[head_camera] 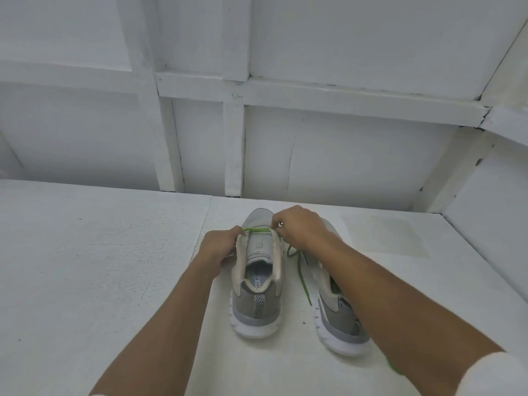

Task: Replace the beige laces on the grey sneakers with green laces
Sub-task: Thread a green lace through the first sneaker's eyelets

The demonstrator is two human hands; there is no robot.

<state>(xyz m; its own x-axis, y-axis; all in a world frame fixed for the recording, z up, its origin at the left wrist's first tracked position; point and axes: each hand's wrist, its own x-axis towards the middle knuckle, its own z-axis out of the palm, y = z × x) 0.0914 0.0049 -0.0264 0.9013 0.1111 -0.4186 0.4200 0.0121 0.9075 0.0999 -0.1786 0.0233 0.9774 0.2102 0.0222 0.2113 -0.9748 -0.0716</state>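
Observation:
Two grey sneakers stand heel toward me on a white table (114,281). The left sneaker (257,304) has a green lace (258,230) running across its eyelets near the toe. My left hand (220,248) grips the shoe's left collar edge. My right hand (300,227) pinches the green lace at the shoe's right eyelets. The lace's free end (303,278) trails down between the two shoes. My right forearm covers much of the right sneaker (340,324). No beige lace is in view.
A white panelled wall (314,152) rises behind the table's far edge. Another white wall closes the right side. A faint square mark (385,232) shows on the table to the right of the shoes.

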